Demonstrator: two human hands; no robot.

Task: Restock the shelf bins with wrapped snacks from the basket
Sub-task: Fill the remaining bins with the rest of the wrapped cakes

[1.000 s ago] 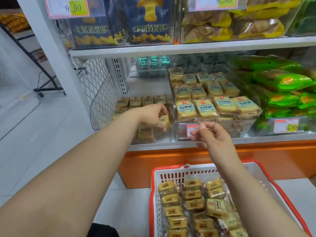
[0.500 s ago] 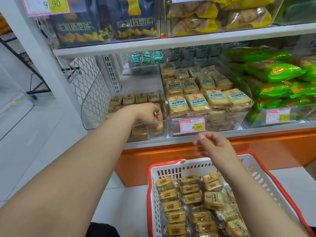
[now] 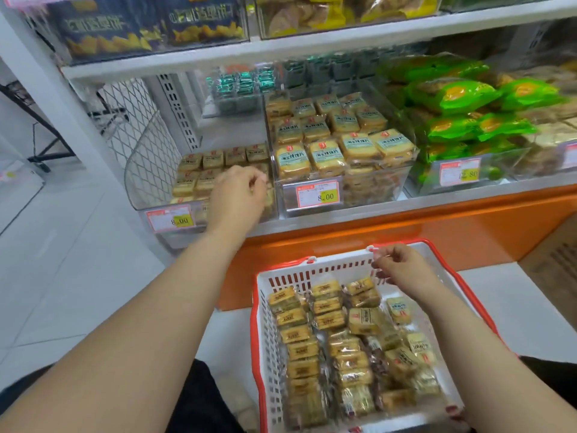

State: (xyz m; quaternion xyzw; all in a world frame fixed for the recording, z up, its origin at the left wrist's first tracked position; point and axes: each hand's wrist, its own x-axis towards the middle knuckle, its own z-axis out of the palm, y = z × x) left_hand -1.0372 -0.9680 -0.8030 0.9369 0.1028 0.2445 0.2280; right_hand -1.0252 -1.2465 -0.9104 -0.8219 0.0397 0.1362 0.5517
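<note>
Reaching over the left bin [image 3: 199, 210], a person's left hand [image 3: 239, 192] hangs with loosely curled fingers, seemingly empty; the right hand [image 3: 402, 270], fingers curled, hovers over the basket [image 3: 265, 339] of wrapped snacks [image 3: 331, 332]. Glossy wrappers may slip, or land in the wrong bin.

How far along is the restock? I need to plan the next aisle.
Done: the middle bin is heaped to its rim. In hand: the left hand hovers over the half-filled left bin, apparently holding nothing; the right hand is at the basket rim. Left: many wrapped snacks in it.
</note>
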